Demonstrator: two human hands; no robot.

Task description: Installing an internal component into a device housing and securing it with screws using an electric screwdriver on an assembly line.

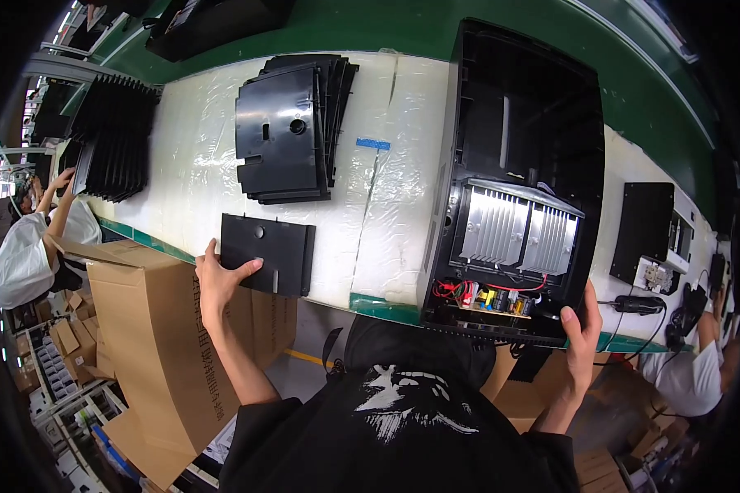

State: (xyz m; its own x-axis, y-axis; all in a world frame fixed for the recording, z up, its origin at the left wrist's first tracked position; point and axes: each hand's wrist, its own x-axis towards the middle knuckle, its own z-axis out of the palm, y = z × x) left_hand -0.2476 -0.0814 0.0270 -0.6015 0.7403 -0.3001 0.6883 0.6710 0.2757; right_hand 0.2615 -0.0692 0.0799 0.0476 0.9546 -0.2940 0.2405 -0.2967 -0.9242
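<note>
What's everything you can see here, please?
Open box: 1, black, centre right
Metal fins: 2 blocks, silver, inside box
Circuit board: 1, multicoloured, inside box
Loose panel: 1, black, left of middle
Panel stack: 1, black, behind it
Ribbed pile: 1, black, far left
Tape: 1, blue, near stack
Flat panel: 1, black, far right
Table: 1, green, white-covered, centre
Cardboard boxes: several, brown, beside table
Other workers: at least 2, white tops, edges
Left fingers: one hand, bare, on loose panel
Right fingers: one hand, bare, on box

From your head, your one wide view faces down over your fingers (pixel 250 268), fairly near, taking in the table (pixel 193 123) beyond them and your torso (pixel 321 448) behind them.
</note>
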